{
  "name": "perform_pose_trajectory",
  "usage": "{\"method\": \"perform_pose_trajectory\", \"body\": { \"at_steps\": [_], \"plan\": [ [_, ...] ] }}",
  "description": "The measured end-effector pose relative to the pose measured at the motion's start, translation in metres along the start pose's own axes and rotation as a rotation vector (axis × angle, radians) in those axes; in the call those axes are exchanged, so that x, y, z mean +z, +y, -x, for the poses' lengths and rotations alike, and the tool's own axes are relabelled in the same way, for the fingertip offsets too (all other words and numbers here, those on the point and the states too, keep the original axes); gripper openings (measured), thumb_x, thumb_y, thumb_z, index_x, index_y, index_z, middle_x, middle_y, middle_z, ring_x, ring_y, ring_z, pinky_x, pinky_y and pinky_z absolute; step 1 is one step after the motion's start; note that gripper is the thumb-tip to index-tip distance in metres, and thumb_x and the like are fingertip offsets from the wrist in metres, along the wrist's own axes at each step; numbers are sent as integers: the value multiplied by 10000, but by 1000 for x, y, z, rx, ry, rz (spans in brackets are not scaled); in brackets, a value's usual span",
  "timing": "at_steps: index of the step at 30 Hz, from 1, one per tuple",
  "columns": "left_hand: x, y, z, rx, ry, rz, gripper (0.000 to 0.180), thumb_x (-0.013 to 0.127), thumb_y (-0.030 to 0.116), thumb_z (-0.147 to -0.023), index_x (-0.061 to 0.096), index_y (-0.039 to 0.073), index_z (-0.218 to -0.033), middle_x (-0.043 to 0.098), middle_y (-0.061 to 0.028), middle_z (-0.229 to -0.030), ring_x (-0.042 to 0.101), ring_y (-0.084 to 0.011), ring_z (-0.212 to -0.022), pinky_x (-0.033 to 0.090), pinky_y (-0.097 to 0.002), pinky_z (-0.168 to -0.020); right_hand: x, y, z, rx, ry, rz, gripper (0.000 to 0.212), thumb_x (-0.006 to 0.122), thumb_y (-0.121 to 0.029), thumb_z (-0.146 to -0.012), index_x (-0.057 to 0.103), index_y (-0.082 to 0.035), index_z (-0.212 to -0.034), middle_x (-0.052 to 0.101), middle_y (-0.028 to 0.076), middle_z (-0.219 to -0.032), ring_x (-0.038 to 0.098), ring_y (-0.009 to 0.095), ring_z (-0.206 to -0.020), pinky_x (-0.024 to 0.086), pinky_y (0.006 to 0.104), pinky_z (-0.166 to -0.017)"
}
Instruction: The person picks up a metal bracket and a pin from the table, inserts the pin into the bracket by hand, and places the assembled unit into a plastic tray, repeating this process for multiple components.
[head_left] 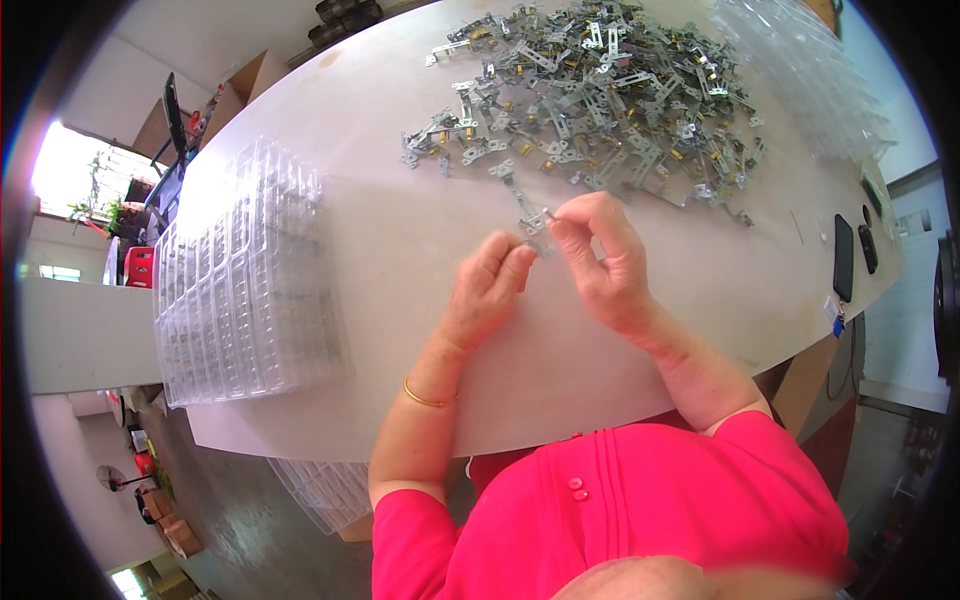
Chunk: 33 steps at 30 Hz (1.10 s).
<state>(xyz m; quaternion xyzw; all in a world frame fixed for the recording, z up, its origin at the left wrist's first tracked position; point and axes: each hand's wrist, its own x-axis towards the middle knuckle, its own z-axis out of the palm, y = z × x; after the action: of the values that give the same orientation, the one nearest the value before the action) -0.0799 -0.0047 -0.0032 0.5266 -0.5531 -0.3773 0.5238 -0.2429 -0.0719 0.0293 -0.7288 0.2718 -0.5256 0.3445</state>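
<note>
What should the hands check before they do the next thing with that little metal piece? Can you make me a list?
1. Right hand pinches the small metal bracket between its fingertips: ok.
2. Left hand is close enough to help, fingertips beside the bracket: ok.
3. Bracket is whole and the right way round: cannot tell, too small.
4. Pile of metal parts is just ahead on the table: ok.
5. Stack of clear plastic trays lies to the left, flat on the table: ok.
6. Whether the top tray's pockets are free: cannot tell.
</note>
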Motion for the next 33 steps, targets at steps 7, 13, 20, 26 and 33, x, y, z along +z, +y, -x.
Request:
{"method": "perform_pose_trajectory", "body": {
  "at_steps": [7, 13, 20, 26, 33],
  "plan": [
    [-20, 6, -5, -294, 15, 574, 328, 446, 314, -1086, 499, 78, -864, 504, -23, -656, 386, -93, -498, 306, -242, -464, 4, 6, 9, 355, -132, -206, 37, 632, -76, -987, 614, -52, -964, 494, -47, -681, 413, 44, -618, 381, 241, -545],
    [-20, 4, -5, -272, -8, 633, 313, 434, 295, -1091, 503, 71, -883, 482, -27, -644, 378, -102, -492, 310, -244, -463, 5, 1, 9, 362, -186, -114, 42, 640, -74, -976, 619, -42, -958, 537, -15, -678, 442, 62, -600, 397, 262, -535],
    [-20, 3, -4, -235, -13, 528, 309, 449, 297, -1089, 509, 73, -886, 498, -20, -640, 394, -90, -500, 307, -231, -458, 3, -1, 7, 383, -209, -81, 44, 649, -70, -966, 617, -41, -957, 549, 9, -661, 458, 78, -589, 408, 275, -536],
    [-17, 12, -1, -117, -4, 189, 321, 510, 311, -1070, 535, 63, -867, 520, 20, -659, 414, -55, -524, 317, -212, -473, 3, 2, 7, 292, -202, -20, 52, 647, -63, -966, 603, -36, -962, 565, 18, -668, 474, 86, -590, 420, 280, -544],
    [-12, 9, 0, -2, -10, -21, 255, 580, 239, -1041, 555, 49, -873, 524, 24, -665, 422, -50, -568, 343, -219, -507, 1, -4, 4, 595, -231, -364, 91, 547, -78, -1016, 597, -30, -1074, 606, 4, -828, 552, 79, -742, 478, 244, -657]
  ]
}}
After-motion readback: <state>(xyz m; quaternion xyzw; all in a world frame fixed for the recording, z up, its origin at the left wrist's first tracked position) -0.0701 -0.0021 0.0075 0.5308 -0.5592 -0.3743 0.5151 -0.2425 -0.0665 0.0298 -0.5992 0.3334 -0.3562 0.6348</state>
